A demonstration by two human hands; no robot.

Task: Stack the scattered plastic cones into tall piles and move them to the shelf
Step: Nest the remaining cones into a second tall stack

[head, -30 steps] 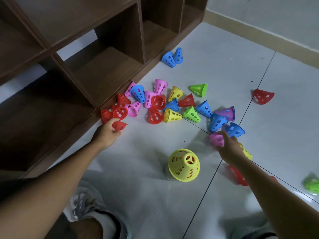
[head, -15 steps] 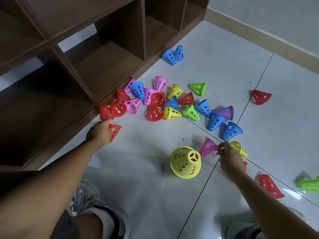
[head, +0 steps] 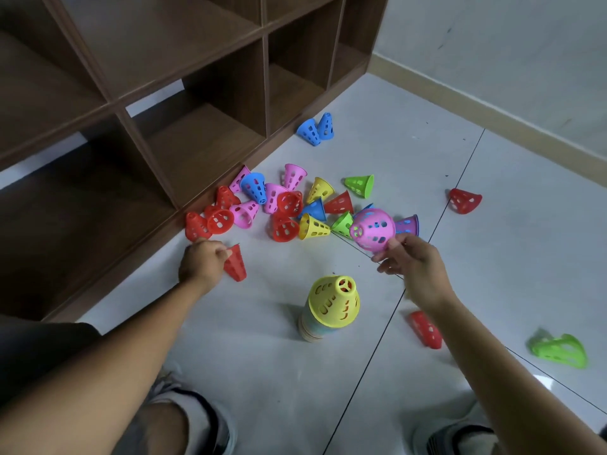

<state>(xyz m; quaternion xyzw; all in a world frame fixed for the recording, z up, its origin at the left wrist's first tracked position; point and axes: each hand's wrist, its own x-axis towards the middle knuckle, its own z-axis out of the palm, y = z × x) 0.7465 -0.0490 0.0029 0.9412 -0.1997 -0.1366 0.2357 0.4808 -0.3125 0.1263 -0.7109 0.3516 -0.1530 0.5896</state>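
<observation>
A pile of stacked cones topped by a yellow cone (head: 333, 303) stands on the floor between my arms. My right hand (head: 409, 262) pinches the rim of a pink cone (head: 372, 228) and holds it in the air, up and to the right of the pile. My left hand (head: 202, 261) grips a red cone (head: 236, 263) low by the floor, left of the pile. Several loose cones in red, pink, blue, yellow and green (head: 289, 205) lie scattered beyond, close to the base of the brown wooden shelf (head: 197, 139).
Two blue cones (head: 317, 129) lie by the shelf further back. Single cones lie apart: red (head: 464, 200) at the right, red (head: 425, 328) under my right forearm, green (head: 560, 351) at the far right. My knees and shoes show at the bottom. A wall skirting runs along the right.
My right hand has lifted the pink cone off the floor and turned it tip-forward in the air. My left hand has drawn the red cone slightly away from the heap.
</observation>
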